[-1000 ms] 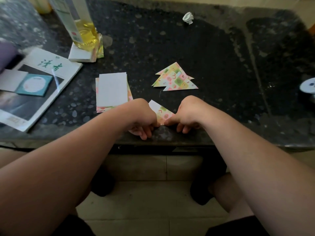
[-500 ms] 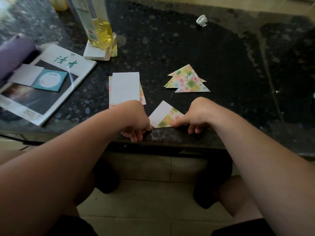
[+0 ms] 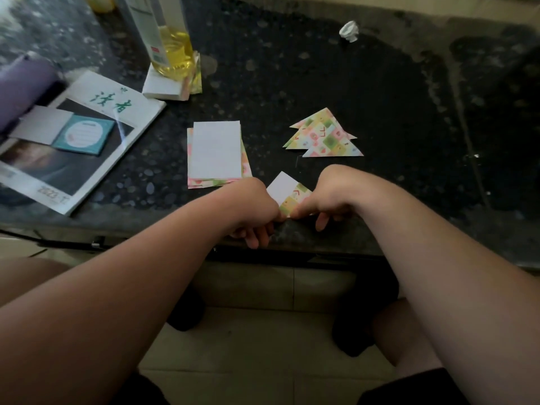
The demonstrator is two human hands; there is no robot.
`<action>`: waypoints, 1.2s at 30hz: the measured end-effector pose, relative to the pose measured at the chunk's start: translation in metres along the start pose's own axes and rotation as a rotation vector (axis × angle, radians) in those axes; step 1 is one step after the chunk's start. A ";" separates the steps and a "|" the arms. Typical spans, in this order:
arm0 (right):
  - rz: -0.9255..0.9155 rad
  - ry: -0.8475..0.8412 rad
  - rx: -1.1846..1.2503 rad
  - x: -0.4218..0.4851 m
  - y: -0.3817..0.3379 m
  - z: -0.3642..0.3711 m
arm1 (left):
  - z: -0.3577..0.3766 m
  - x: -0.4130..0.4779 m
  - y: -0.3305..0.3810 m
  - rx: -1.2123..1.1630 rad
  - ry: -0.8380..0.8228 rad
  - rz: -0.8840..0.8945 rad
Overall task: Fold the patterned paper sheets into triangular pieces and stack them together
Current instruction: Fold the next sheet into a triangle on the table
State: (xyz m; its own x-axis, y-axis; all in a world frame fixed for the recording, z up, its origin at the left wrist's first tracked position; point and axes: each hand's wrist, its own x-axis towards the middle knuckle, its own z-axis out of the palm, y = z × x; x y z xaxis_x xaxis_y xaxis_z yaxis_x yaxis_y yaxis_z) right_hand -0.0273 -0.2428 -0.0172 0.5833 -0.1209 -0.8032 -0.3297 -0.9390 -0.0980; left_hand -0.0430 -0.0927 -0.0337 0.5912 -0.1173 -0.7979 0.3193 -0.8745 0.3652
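paper (image 3: 287,191): half-folded, white back + pastel squares, at tabletop (image 3: 292,68) near edge | L hand (image 3: 254,209) & R hand (image 3: 324,200) pinch its lower edge

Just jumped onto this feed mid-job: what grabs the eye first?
The left hand and right hand meet at the table's near edge, pinching a half-folded sheet between them. Behind it, to the right, lie stacked triangles; to the left, a pile of flat paper, white side up.
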 end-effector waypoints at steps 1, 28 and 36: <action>0.005 -0.022 0.012 0.001 0.002 -0.002 | 0.000 0.000 0.000 -0.003 -0.003 -0.007; -0.066 0.420 -0.037 -0.012 0.020 0.026 | 0.007 -0.005 -0.007 0.141 0.514 0.233; -0.020 0.298 -0.007 -0.011 0.017 0.019 | 0.008 -0.003 -0.005 0.100 0.461 0.180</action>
State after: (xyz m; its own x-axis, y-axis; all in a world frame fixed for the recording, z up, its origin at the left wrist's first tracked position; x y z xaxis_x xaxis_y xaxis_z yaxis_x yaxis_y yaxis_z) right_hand -0.0531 -0.2518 -0.0213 0.7819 -0.1907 -0.5935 -0.3114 -0.9443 -0.1068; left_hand -0.0530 -0.0915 -0.0370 0.9032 -0.0696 -0.4235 0.1233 -0.9031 0.4113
